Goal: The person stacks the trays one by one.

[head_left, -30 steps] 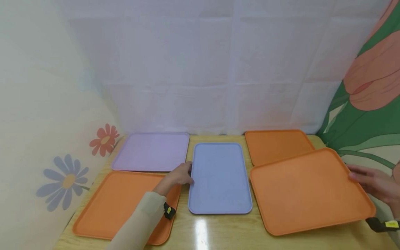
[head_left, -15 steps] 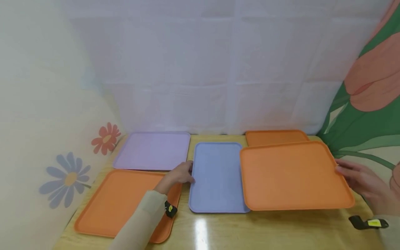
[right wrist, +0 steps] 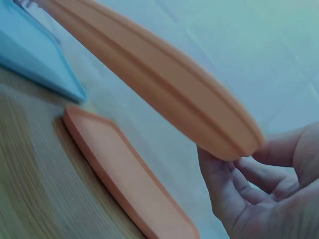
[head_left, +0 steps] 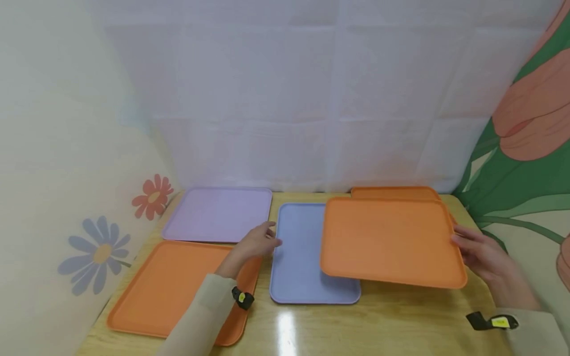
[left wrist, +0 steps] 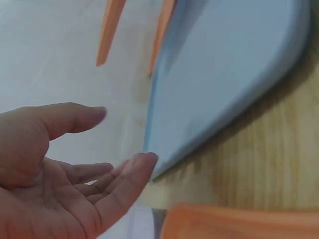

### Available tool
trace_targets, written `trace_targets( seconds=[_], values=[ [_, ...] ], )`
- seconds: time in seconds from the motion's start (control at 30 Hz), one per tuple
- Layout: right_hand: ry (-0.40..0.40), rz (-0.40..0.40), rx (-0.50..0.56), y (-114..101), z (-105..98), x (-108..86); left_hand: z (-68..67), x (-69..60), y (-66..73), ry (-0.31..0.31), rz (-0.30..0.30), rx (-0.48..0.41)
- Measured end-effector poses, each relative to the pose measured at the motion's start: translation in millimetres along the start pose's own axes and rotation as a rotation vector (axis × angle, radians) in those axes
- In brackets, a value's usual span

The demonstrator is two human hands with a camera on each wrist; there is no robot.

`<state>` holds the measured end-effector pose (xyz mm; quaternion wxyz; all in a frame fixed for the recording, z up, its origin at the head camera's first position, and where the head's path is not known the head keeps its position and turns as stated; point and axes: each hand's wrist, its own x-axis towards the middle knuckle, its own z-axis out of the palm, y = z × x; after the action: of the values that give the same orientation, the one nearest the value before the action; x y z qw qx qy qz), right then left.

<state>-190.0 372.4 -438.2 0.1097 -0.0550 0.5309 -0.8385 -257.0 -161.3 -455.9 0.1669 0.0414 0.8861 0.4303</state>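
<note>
My right hand (head_left: 483, 249) pinches the right edge of an orange tray (head_left: 387, 242), thumb on top and fingers beneath. The tray is held above the table and overhangs the right part of a blue tray (head_left: 296, 252), which lies upright-lengthwise in the middle. In the right wrist view the raised orange tray (right wrist: 164, 84) appears nearly edge-on. By the blue tray's left edge is my left hand (head_left: 256, 242), its thumb and fingers spread with nothing between them. The left wrist view shows the fingertips close to the blue tray (left wrist: 224, 64); contact is hard to tell.
A purple tray (head_left: 218, 215) lies at the back left, with an orange tray (head_left: 165, 287) in front of it, partly under my left forearm. Another orange tray (head_left: 394, 193) lies at the back right, mostly hidden. A white cloth (head_left: 267, 99) hangs behind the wooden table (head_left: 347, 326).
The orange tray in my right hand has moved left, and now covers part of the blue tray. My left hand has loosened from the blue tray's edge and risen slightly.
</note>
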Motion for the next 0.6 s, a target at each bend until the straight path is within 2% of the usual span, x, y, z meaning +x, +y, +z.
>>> trace_targets(
  seconds=[0.17, 0.33, 0.47, 0.6],
  values=[
    [0.029, -0.039, 0.015, 11.2, 16.9, 6.0, 1.3, -6.2, 7.2, 0.055, 0.084, -0.298],
    [0.125, -0.018, 0.01, 16.7, 35.3, 10.8, 6.9, -10.3, 14.9, 0.093, 0.172, -0.534],
    [0.138, -0.003, 0.004, 19.1, 50.2, 16.4, 9.2, -13.7, 19.3, 0.086, 0.195, -0.665],
    [0.108, 0.005, -0.007, 22.3, 62.3, 22.5, 9.3, -17.5, 22.4, 0.049, 0.182, -0.683]
  ],
)
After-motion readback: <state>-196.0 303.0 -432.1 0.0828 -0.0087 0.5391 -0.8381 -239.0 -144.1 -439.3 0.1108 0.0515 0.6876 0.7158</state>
